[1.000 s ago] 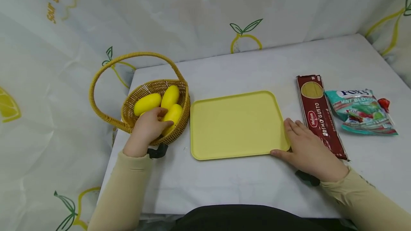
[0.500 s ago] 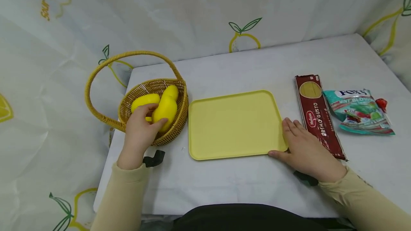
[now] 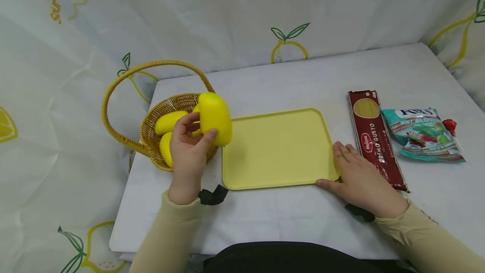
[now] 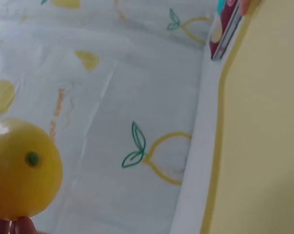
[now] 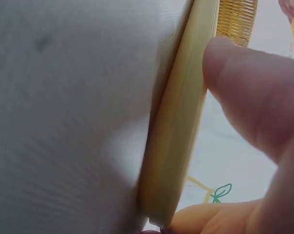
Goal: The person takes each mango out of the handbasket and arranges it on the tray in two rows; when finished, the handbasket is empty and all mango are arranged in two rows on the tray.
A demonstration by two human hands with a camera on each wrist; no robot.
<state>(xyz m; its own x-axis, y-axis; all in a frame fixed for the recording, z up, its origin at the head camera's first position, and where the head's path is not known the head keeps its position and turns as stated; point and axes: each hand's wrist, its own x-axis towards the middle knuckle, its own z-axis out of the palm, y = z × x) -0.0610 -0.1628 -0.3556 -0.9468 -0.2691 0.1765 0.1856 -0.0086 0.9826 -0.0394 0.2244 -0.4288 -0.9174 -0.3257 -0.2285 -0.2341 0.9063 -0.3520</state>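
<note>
My left hand holds a smooth yellow mango between thumb and fingers, raised at the right side of the wicker basket. In the left wrist view the mango shows a small green stem end, with fingertips below it. Several more yellow mangoes lie in the basket, partly hidden by the hand. A flat yellow tray lies right of the basket. My right hand rests at the tray's near right corner, fingers straight along its side. In the right wrist view the thumb touches the tray rim.
Right of the tray lies a dark red spaghetti packet, close to the right hand. Beside it are a teal candy bag and a small red wrapped piece. The basket's tall handle arches up. A lemon-print curtain hangs behind.
My left hand has taken a mango from inside the basket, lifted it and moved it right, toward the tray's left edge. My right hand stays at the tray corner.
</note>
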